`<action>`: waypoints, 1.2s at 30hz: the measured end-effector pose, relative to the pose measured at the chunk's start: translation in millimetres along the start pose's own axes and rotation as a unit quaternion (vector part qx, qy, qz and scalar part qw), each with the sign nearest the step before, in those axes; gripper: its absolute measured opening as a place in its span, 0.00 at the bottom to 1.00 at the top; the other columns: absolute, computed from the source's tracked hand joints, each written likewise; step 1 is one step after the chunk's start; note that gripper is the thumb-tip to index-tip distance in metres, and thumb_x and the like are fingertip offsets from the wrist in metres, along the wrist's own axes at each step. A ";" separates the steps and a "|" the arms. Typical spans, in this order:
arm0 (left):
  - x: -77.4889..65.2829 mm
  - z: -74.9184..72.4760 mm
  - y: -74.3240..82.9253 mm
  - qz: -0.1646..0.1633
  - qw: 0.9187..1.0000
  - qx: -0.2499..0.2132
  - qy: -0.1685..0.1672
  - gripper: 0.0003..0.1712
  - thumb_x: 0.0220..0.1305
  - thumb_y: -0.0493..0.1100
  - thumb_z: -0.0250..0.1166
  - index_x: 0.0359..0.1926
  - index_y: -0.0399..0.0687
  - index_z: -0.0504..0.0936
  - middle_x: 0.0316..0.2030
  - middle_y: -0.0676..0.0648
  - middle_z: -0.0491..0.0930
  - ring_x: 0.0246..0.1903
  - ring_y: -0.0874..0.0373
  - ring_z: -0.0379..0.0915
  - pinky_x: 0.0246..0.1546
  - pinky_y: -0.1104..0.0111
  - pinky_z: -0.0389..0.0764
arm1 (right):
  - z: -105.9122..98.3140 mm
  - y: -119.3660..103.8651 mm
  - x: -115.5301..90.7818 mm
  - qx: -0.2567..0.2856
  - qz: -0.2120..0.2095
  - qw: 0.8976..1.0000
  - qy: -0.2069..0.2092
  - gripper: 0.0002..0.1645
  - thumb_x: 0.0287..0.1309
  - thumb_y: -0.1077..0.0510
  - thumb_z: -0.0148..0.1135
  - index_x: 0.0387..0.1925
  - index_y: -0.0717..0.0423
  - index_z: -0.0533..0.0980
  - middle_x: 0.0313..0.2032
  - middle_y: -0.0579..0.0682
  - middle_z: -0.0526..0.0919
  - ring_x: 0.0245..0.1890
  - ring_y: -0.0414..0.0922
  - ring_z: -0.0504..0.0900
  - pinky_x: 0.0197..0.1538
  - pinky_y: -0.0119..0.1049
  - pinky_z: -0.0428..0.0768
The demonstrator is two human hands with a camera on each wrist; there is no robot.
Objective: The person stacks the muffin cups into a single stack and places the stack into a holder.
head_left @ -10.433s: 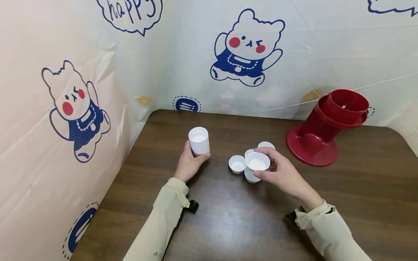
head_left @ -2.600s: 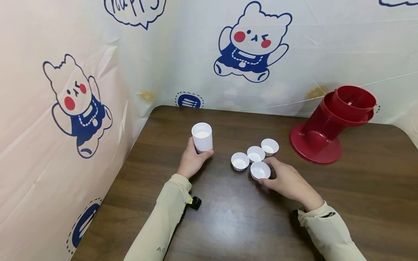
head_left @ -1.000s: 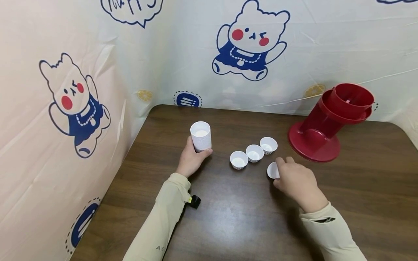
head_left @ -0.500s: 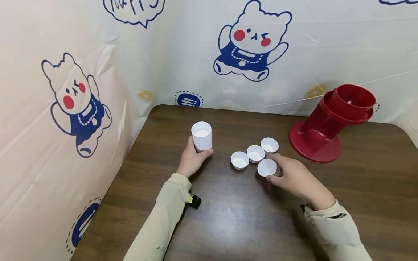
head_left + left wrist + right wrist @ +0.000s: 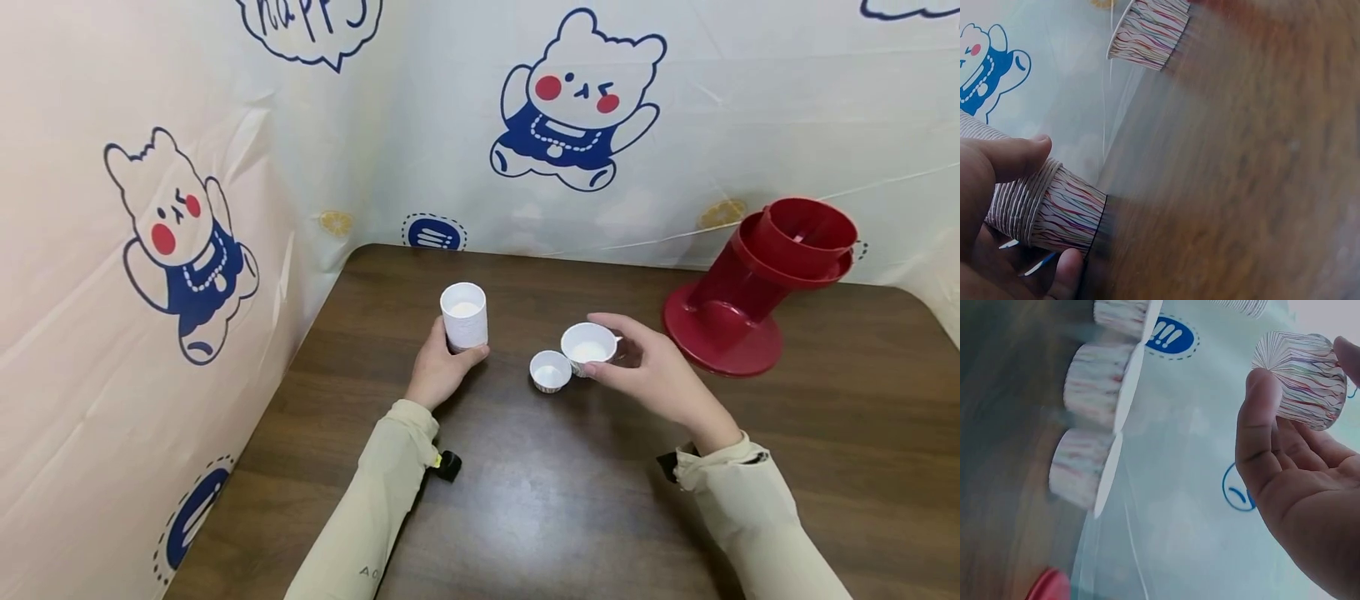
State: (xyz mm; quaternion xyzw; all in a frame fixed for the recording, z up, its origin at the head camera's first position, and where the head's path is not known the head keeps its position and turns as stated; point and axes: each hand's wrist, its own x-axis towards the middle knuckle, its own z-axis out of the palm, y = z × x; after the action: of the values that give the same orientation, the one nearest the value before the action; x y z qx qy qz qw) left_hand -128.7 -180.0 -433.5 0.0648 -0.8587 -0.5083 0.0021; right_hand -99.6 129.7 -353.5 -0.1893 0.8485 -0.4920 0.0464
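My left hand (image 5: 442,371) grips a tall stack of nested white paper baking cups (image 5: 465,321) upright near the back left of the table. Wavy coloured lines print the cups' sides, as the left wrist view shows on the stack (image 5: 1069,209). My right hand (image 5: 663,379) pinches a baking cup (image 5: 588,344) by its sides, its mouth facing up, raised over a row of three. Only the left cup (image 5: 551,372) of that row shows well from the head; the held cup and fingers mostly hide the others. The right wrist view shows the middle cup (image 5: 1100,381) and far cup (image 5: 1082,469) standing rim to rim.
A red plastic stand (image 5: 731,308) with a round base and cup-like top stands at the back right. The brown wooden table (image 5: 510,500) meets a printed cloth backdrop (image 5: 420,125) behind and at the left.
My right hand took the cup from in front of the row, tilted it to the right, then brought it left and raised it over the row. The left hand stays in place.
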 end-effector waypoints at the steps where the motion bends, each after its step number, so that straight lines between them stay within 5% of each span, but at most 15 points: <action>1: 0.2 -0.4 -0.4 0.001 1.000 0.000 -0.001 0.44 0.58 0.51 0.75 0.70 0.48 0.63 0.60 0.42 0.74 0.59 0.45 0.70 0.62 0.50 0.68 | 1.9 -1.8 3.5 0.005 0.001 1.000 -0.001 0.36 0.57 0.55 0.75 0.66 0.53 0.73 0.47 0.51 0.82 0.41 0.52 0.80 0.41 0.36 0.80; 12: 2.7 -2.2 -3.5 0.013 1.000 -0.012 -0.003 0.44 0.55 0.50 0.77 0.69 0.47 0.66 0.58 0.43 0.75 0.57 0.46 0.71 0.61 0.51 0.69 | 27.1 -24.0 47.8 0.049 -0.017 0.999 -0.004 0.34 0.57 0.55 0.75 0.64 0.55 0.74 0.47 0.54 0.83 0.40 0.48 0.82 0.43 0.34 0.80; 18: 2.4 -1.8 -3.1 0.010 1.000 -0.012 -0.003 0.44 0.55 0.50 0.77 0.68 0.47 0.66 0.58 0.43 0.76 0.56 0.46 0.72 0.61 0.51 0.70 | 42.5 -31.5 68.5 0.095 -0.015 0.995 -0.004 0.33 0.56 0.58 0.75 0.63 0.54 0.75 0.43 0.54 0.83 0.34 0.48 0.81 0.34 0.36 0.82; 36: 1.5 -3.2 -0.3 0.004 1.000 -0.022 -0.010 0.44 0.56 0.50 0.76 0.69 0.48 0.65 0.59 0.44 0.75 0.57 0.46 0.72 0.61 0.51 0.70 | 70.0 -41.9 98.6 0.140 -0.010 0.990 -0.018 0.37 0.58 0.55 0.74 0.67 0.54 0.71 0.52 0.52 0.83 0.40 0.49 0.83 0.37 0.42 0.84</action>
State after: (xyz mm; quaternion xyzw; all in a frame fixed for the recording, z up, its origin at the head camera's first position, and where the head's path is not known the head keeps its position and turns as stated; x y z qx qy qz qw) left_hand -129.9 -183.1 -432.3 0.0565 -0.8477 -0.5275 -0.0036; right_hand -160.6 17.7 -343.0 -0.1987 0.7684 -0.6027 0.0828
